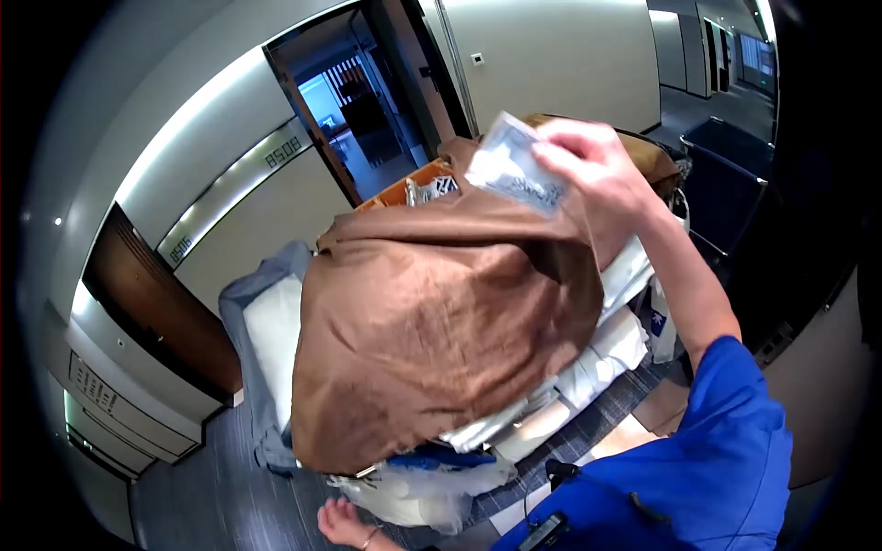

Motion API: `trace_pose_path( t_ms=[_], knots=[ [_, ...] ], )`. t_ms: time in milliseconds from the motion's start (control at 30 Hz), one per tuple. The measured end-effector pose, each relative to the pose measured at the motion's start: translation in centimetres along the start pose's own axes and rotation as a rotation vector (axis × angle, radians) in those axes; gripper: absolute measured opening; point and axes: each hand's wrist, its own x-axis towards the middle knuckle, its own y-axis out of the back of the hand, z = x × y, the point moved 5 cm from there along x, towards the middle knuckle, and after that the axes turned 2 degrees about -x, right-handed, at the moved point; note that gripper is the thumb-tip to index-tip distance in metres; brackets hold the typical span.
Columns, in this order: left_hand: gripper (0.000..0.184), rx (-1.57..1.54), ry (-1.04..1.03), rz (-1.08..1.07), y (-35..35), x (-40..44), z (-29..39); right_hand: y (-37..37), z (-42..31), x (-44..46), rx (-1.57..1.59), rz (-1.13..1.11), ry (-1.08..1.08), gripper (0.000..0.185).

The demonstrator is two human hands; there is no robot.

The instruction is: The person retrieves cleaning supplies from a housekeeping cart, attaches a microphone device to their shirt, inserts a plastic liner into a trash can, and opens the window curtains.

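Holding the packet (510, 165) up in the right hand (602, 161), pinched, over the far side of the cloth (441, 312)! Lifted, not set down. Dangling the left hand (342, 523), loosely curled, near the bag (418, 496).

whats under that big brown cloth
White folded layers stick out at its lower right edge, and a clear plastic bag shows below its bottom edge. The rest under the brown cloth is covered and cannot be seen.
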Motion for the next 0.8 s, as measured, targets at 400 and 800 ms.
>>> trace_pose_path(
  t_ms=[400, 800],
  knots=[
    [0.022, 0.039, -0.104, 0.316, -0.1, 22.0, -3.6, -16.7, 11.4, 22.6, -0.794, -0.094, 0.090, 0.020],
    [0.012, -0.034, 0.227, 0.263, 0.6, 33.6, -13.6, -27.4, 18.5, 23.7, -1.030, -0.303, 0.207, 0.019]
  ],
)
